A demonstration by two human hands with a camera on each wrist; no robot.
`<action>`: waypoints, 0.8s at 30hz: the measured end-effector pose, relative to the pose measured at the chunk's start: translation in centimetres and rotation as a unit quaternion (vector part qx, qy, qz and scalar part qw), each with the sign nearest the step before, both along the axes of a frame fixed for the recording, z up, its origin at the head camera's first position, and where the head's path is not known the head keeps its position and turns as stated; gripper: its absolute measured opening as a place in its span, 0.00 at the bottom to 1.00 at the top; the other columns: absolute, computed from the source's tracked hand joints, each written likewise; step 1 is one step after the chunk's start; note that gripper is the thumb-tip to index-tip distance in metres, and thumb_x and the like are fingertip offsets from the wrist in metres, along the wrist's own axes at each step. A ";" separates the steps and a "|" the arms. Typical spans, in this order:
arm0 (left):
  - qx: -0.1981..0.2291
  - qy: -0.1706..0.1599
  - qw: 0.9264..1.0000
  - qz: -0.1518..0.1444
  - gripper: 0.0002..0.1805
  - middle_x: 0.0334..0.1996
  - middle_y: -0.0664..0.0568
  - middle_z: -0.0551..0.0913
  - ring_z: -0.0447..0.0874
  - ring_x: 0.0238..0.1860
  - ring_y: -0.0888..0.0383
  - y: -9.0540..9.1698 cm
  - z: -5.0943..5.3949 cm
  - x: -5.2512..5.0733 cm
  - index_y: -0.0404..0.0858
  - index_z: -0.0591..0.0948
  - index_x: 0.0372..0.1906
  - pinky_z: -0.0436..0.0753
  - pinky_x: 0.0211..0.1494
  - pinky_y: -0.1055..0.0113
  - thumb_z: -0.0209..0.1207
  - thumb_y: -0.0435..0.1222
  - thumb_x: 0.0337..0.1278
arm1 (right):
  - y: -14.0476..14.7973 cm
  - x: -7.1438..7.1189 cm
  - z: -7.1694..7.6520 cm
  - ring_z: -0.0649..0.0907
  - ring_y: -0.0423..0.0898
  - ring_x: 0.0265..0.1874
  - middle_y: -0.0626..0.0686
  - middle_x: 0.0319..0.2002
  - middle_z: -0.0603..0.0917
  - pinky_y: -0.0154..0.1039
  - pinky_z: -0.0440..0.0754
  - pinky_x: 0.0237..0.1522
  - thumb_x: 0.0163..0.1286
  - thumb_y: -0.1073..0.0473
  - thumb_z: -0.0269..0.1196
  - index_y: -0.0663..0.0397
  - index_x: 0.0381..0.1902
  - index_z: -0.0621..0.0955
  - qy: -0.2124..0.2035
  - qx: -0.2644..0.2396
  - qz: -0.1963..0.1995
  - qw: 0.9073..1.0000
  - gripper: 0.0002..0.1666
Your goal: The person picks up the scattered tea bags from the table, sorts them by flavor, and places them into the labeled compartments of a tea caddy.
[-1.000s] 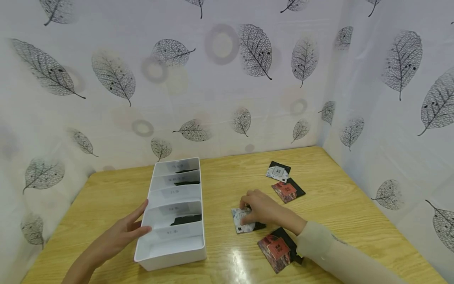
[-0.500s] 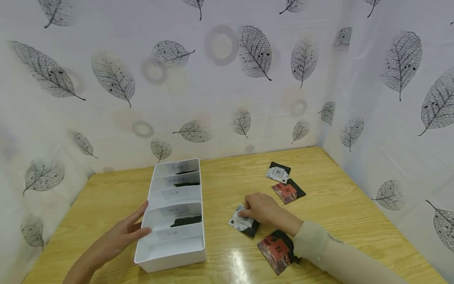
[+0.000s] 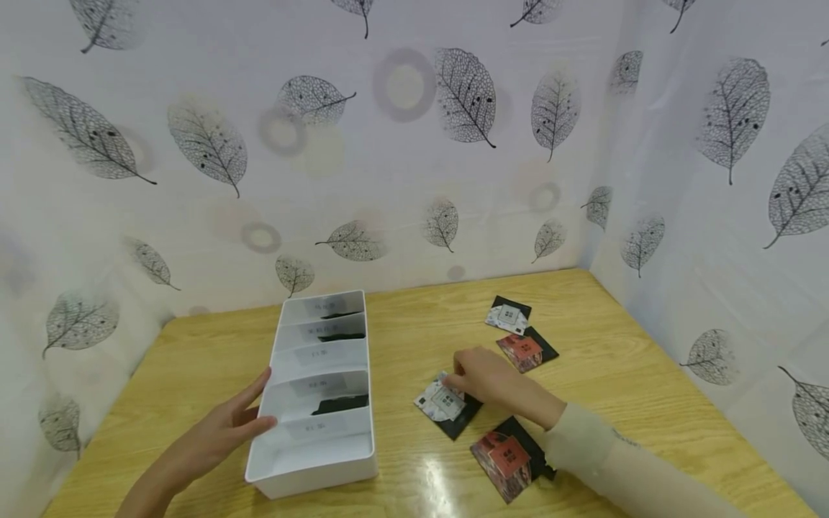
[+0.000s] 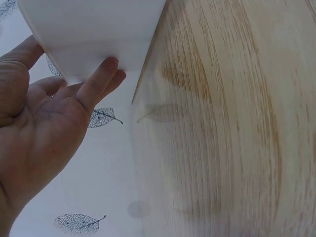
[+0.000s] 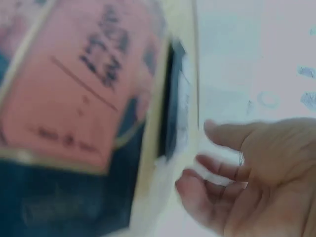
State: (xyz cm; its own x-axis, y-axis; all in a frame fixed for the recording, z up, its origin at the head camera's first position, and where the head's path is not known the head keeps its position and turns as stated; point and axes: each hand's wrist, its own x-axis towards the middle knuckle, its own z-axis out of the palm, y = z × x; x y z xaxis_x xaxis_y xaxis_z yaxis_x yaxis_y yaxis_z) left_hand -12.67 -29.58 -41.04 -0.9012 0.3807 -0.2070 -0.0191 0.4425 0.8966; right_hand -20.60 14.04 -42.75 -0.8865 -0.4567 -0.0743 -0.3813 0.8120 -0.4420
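My left hand (image 3: 216,432) rests against the left side of a white divided box (image 3: 311,483), fingers on its outer wall (image 4: 98,44) and thumb near the rim. Beside the box, a white-and-blue patterned tea packet (image 3: 442,400) with a black part lies flat on the table. Just above its right edge hovers my right hand (image 3: 495,381), fingers loosely bent; in the right wrist view they hold nothing. Closer to me is a red-patterned tea packet (image 3: 501,460), large and blurred in the right wrist view, with its red label (image 5: 74,94) showing.
Farther back on the wooden table (image 3: 414,316) lie another white packet (image 3: 508,315) and another red packet (image 3: 526,349). Labelled dividers split the box; dark packets (image 3: 340,404) stand in some compartments. Leaf-patterned cloth (image 3: 401,158) encloses the table's back and sides.
The white-and-blue packet has turned and shifted slightly left on the table. My right hand, which had its fingers on it, has drawn back a little to the right. The left hand stays put.
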 end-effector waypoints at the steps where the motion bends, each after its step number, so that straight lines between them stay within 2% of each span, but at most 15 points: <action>1: -0.001 0.002 1.000 0.000 0.45 0.82 0.32 0.36 0.58 0.74 0.27 0.0 0.0 0.0 0.37 0.39 0.84 0.74 0.55 0.77 0.55 0.38 0.79 | 0.3 -0.2 0.2 0.77 0.41 0.24 0.47 0.28 0.80 0.38 0.75 0.26 0.73 0.52 0.69 0.55 0.34 0.83 0.002 -0.010 0.027 1.000 0.12; 2: -0.001 0.002 1.000 0.000 0.45 0.82 0.32 0.36 0.58 0.74 0.27 0.0 0.0 0.0 0.37 0.39 0.84 0.74 0.55 0.77 0.55 0.38 0.79 | 0.6 -0.4 0.4 0.81 0.44 0.30 0.49 0.35 0.83 0.40 0.79 0.31 0.72 0.55 0.69 0.57 0.41 0.84 0.005 -0.019 0.059 0.998 0.10; 3: -0.001 0.003 1.000 0.000 0.45 0.82 0.32 0.36 0.58 0.74 0.27 0.0 0.0 0.0 0.38 0.39 0.84 0.74 0.55 0.77 0.55 0.38 0.79 | 0.9 -0.5 0.5 0.83 0.46 0.37 0.52 0.42 0.84 0.43 0.82 0.38 0.72 0.58 0.69 0.58 0.49 0.84 0.004 -0.024 0.091 0.996 0.13; 5: 0.000 0.000 1.000 0.000 0.45 0.82 0.32 0.36 0.57 0.75 0.27 -0.1 0.0 0.0 0.38 0.39 0.84 0.74 0.55 0.77 0.55 0.38 0.79 | 1.3 -0.9 0.6 0.82 0.53 0.52 0.58 0.57 0.81 0.49 0.82 0.51 0.70 0.61 0.70 0.62 0.63 0.80 -0.003 -0.019 0.149 0.989 0.25; 7: 0.001 -0.002 1.000 0.000 0.45 0.82 0.32 0.36 0.57 0.75 0.27 -0.1 0.0 0.0 0.38 0.38 0.84 0.74 0.55 0.77 0.55 0.39 0.79 | 1.5 -1.2 0.6 0.78 0.58 0.62 0.61 0.65 0.76 0.54 0.79 0.59 0.69 0.60 0.72 0.63 0.70 0.75 -0.011 0.003 0.191 0.982 0.35; 9: 0.001 -0.005 1.000 0.000 0.45 0.82 0.33 0.35 0.57 0.75 0.27 0.0 0.0 -0.1 0.38 0.38 0.84 0.74 0.55 0.77 0.55 0.39 0.79 | 1.5 -1.4 0.6 0.74 0.59 0.66 0.61 0.69 0.74 0.53 0.76 0.62 0.68 0.58 0.73 0.61 0.73 0.72 -0.017 0.030 0.212 0.977 0.40; 11: 0.000 -0.005 1.000 0.000 0.46 0.82 0.33 0.36 0.57 0.75 0.27 0.0 -0.1 0.0 0.39 0.39 0.84 0.74 0.55 0.76 0.55 0.39 0.79 | 1.4 -1.5 0.5 0.74 0.56 0.65 0.59 0.69 0.74 0.49 0.77 0.61 0.66 0.56 0.75 0.60 0.73 0.72 -0.016 0.051 0.221 0.974 0.41; 13: -0.002 -0.002 1.000 0.001 0.45 0.82 0.33 0.36 0.57 0.75 0.28 0.0 -0.1 0.0 0.38 0.39 0.84 0.74 0.55 0.76 0.55 0.39 0.79 | 1.4 -1.5 0.5 0.76 0.50 0.58 0.58 0.66 0.76 0.43 0.78 0.54 0.65 0.57 0.76 0.59 0.72 0.74 -0.016 0.056 0.218 0.974 0.40; 16: -0.004 0.005 1.000 -0.001 0.45 0.82 0.33 0.37 0.58 0.75 0.28 0.0 0.0 0.0 0.38 0.39 0.84 0.74 0.55 0.77 0.55 0.39 0.79 | 1.4 -1.6 0.6 0.74 0.44 0.46 0.55 0.57 0.78 0.39 0.76 0.44 0.63 0.58 0.77 0.60 0.69 0.77 -0.030 0.040 0.201 0.978 0.38; 18: -0.004 0.008 1.000 0.000 0.45 0.82 0.32 0.37 0.58 0.75 0.28 0.0 0.0 0.0 0.38 0.39 0.84 0.74 0.55 0.77 0.55 0.39 0.79 | 1.4 -1.7 0.6 0.73 0.41 0.41 0.53 0.53 0.77 0.38 0.75 0.42 0.61 0.58 0.78 0.60 0.67 0.79 -0.045 0.023 0.183 0.982 0.37; 21: -0.002 0.006 1.000 0.000 0.45 0.82 0.32 0.37 0.58 0.74 0.28 0.0 0.0 0.0 0.38 0.39 0.84 0.74 0.55 0.77 0.55 0.39 0.79 | 1.7 -2.2 0.2 0.74 0.41 0.39 0.50 0.50 0.79 0.39 0.76 0.41 0.63 0.59 0.77 0.58 0.63 0.81 -0.060 -0.006 0.166 0.984 0.31; 24: -0.002 0.006 1.000 0.001 0.45 0.82 0.32 0.37 0.58 0.74 0.28 0.1 -0.1 0.1 0.38 0.39 0.84 0.74 0.55 0.77 0.55 0.38 0.79 | 2.1 -2.7 -0.2 0.78 0.39 0.39 0.47 0.48 0.82 0.39 0.79 0.41 0.65 0.61 0.75 0.54 0.56 0.84 -0.054 -0.039 0.162 0.985 0.21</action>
